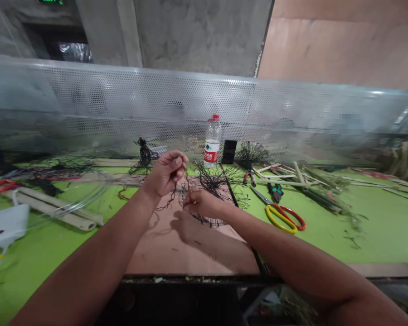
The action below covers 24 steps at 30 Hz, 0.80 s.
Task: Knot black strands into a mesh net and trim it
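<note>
My left hand (166, 173) is raised over the pinkish board, thumb and fingers pinched on a thin reddish-brown twisted cord (187, 182). Part of the cord hangs down between my hands, and another length loops below my left wrist. Lower and to the right, my right hand (203, 203) has its fingers closed at the cord's lower end; exactly what lies between its fingertips is hidden. Just behind and beneath the right hand, a bundle of thin black wires (215, 180) spreads across the board.
A water bottle (211, 144) and a dark phone (229, 151) stand at the back by a perforated metal screen (149, 97). To the right lie scissors (285, 218), pliers (275, 193) and plant strips. Pale tubes (64, 213) and a white device (7, 226) lie left.
</note>
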Available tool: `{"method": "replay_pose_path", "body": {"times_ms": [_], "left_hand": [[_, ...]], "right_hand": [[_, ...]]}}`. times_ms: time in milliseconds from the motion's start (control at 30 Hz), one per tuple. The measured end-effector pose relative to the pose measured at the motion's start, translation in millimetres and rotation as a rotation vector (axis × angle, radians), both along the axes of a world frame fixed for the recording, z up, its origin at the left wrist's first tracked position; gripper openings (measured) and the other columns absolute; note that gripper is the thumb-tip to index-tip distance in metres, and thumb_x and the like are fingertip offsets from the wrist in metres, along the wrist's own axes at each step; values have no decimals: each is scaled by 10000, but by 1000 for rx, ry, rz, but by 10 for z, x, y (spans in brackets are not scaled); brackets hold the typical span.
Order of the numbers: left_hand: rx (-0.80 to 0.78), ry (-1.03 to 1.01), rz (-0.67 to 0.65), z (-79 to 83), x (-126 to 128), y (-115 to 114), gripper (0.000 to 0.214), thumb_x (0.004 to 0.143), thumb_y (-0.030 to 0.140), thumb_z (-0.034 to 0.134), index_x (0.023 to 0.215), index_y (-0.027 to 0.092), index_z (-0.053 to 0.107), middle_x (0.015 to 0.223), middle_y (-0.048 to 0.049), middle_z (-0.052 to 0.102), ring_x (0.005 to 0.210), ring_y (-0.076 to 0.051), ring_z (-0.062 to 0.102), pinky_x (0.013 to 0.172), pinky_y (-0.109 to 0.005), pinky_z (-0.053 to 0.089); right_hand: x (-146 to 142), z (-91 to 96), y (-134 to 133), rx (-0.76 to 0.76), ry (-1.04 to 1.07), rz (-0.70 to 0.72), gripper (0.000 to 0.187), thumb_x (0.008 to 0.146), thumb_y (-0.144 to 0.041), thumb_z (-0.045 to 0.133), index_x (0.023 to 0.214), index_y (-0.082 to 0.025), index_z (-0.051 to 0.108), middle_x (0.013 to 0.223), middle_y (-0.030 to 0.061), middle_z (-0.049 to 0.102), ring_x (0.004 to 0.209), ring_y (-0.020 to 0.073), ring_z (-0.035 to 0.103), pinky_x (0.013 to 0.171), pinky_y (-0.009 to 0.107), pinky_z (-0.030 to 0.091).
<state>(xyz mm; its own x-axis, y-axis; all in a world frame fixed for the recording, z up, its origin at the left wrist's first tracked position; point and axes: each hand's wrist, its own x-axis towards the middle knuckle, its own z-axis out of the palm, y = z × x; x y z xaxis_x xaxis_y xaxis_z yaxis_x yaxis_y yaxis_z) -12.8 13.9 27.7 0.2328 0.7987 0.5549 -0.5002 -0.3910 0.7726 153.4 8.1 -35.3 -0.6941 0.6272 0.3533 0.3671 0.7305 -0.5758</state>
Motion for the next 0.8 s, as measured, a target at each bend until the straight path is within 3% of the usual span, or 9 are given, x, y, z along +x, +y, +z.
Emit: {"method": "replay_pose_path", "body": {"times_ms": [100,167,267,333,433,533,600,700,800], "left_hand": [[26,18,156,-22,-217,193,233,671,277,737,842,184,609,798,16,615,453,-5,406,386,-137,291],[21,163,324,-56,-393,332,253,685,310,710,884,181,623,818,-6,636,453,-17,408,398,-153,298],[-7,702,580,-117,-542,440,302,645,347,720,882,166,677,825,-54,677,581,-102,543,488,-205,400],[95,987,627,-147,-483,409,327,628,388,726,867,165,706,888,-80,692,789,-190,611,651,-262,473],[314,972,425,-191,-176,245,413,721,478,636,994,174,692,1031,-88,677,975,-228,603,837,-316,469],[342,950,54,-275,182,66,549,749,480,620,1216,193,582,1217,-111,600,1071,-232,576,871,-315,463],[322,964,-61,-339,334,-5,668,734,471,645,1323,204,480,1320,-116,525,1137,-247,537,891,-314,452],[274,1002,-130,-384,393,-26,636,762,464,618,1314,177,490,1210,-116,604,1008,-235,597,807,-305,471],[255,982,12,-354,332,20,470,764,429,616,1144,153,621,1063,-100,658,879,-200,608,728,-280,461]], "right_hand": [[134,80,-13,-229,141,-76,176,792,-310,599,739,-153,656,730,20,627,698,137,541,675,262,418],[301,142,-26,-416,238,-115,293,816,-410,567,732,-138,635,676,18,624,587,107,522,598,242,418],[533,210,-48,-611,335,-135,337,808,-472,567,743,-143,597,565,-10,588,415,69,437,418,200,338],[617,230,-74,-704,358,-153,335,793,-486,585,779,-151,588,529,-22,579,362,66,423,358,193,295],[622,235,-136,-788,348,-137,318,783,-471,605,758,-155,577,515,-12,594,342,78,454,336,198,320],[559,233,-201,-812,325,-107,274,788,-421,608,727,-156,572,493,-2,600,329,85,458,326,202,339],[533,230,-226,-826,296,-97,255,801,-400,593,740,-152,580,493,4,605,323,85,455,324,201,351],[564,223,-223,-851,284,-125,261,813,-407,577,779,-149,589,510,6,602,356,96,491,343,205,387],[670,228,-200,-886,350,-137,263,787,-418,621,797,-161,567,545,-18,579,380,80,481,362,197,389]]}}
